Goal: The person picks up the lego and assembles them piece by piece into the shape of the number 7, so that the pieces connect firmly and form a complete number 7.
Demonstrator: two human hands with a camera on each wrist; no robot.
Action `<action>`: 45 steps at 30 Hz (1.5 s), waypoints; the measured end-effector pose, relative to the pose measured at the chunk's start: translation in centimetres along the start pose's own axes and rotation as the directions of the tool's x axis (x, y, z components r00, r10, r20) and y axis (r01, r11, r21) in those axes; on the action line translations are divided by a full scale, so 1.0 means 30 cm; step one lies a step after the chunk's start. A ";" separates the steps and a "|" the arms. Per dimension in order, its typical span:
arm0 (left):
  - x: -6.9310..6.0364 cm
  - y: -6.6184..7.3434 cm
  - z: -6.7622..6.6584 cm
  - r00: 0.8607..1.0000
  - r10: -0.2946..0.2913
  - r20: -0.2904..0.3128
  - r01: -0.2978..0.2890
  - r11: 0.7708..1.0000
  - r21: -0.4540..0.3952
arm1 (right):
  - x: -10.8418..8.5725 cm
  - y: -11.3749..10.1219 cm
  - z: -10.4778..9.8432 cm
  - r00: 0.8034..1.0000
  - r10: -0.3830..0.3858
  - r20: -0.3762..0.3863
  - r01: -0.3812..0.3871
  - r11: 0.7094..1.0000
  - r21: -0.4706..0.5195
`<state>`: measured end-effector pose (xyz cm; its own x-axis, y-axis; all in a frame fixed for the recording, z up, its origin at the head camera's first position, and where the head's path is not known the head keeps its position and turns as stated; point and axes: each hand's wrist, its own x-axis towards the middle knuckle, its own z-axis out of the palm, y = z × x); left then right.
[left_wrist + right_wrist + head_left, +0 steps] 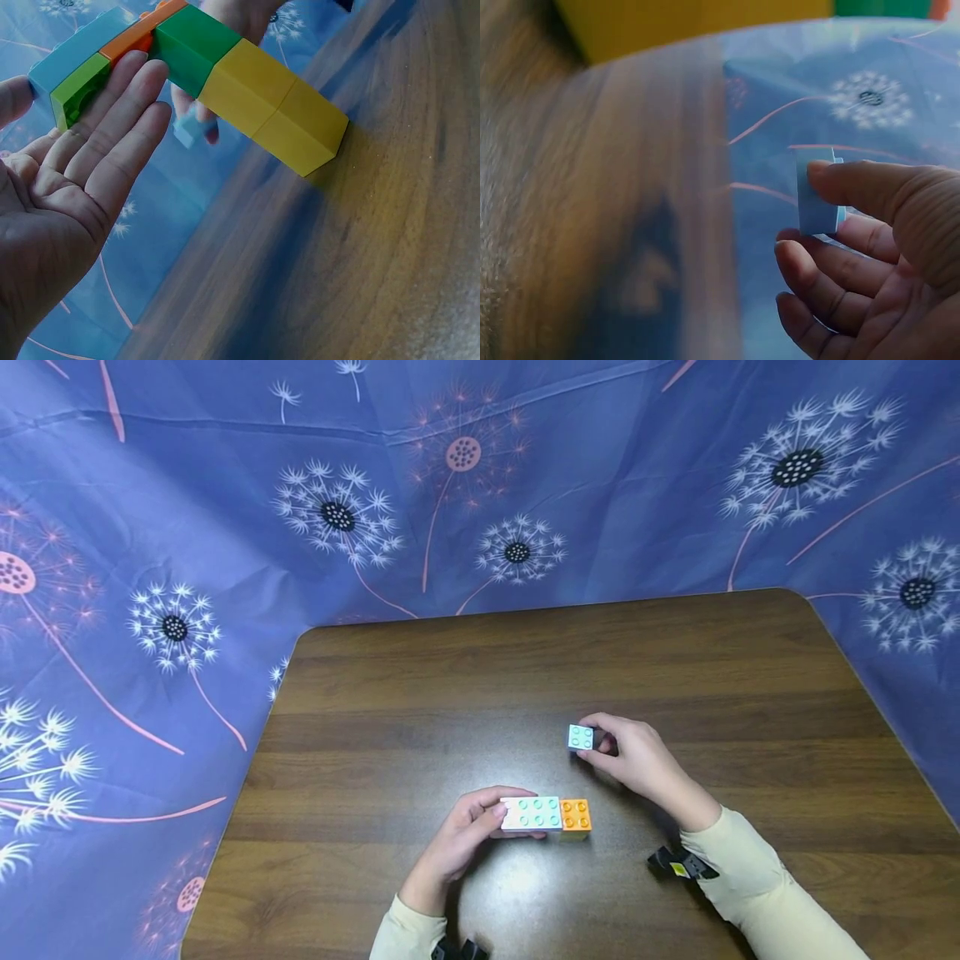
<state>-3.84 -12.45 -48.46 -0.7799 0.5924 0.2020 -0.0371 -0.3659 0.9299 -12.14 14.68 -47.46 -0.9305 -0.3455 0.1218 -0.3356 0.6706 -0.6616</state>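
Note:
My left hand (463,831) holds a toy-brick build by its left end, thumb against a long light blue brick (534,812) and fingers along the side. An orange brick (576,815) adjoins the blue one. In the left wrist view, a lime green brick (79,86) sits under the blue one. A column of a green brick (196,46) and two yellow bricks (281,105) runs down from the orange brick toward the table. My right hand (637,756), farther back and to the right, pinches a small light blue brick (581,737) between thumb and fingers, apart from the build.
Both hands work over a brown wooden table (390,693). A blue cloth (615,502) with dandelion prints hangs behind it and along the left side. A black wrist camera (678,863) is strapped at the right sleeve.

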 end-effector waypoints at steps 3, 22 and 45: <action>0.000 -0.002 0.000 1.000 0.006 0.001 -0.006 1.000 -0.007 | -0.033 -0.033 -0.027 0.999 -0.033 -0.011 0.033 0.999 0.017; -0.004 -0.004 0.002 1.000 -0.002 0.003 0.002 1.000 -0.016 | -0.197 -0.179 -0.120 0.946 -0.320 -0.059 0.321 0.947 0.012; 0.001 -0.005 0.005 1.000 0.014 0.015 -0.014 0.999 -0.033 | -0.210 -0.194 -0.086 0.916 -0.401 0.005 0.402 0.916 -0.003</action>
<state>-3.76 -12.26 -48.55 -0.7709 0.5979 0.2197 -0.0470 -0.3973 0.9165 -4.69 14.65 -42.47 -0.7166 -0.5893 0.3731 -0.6815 0.4776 -0.5545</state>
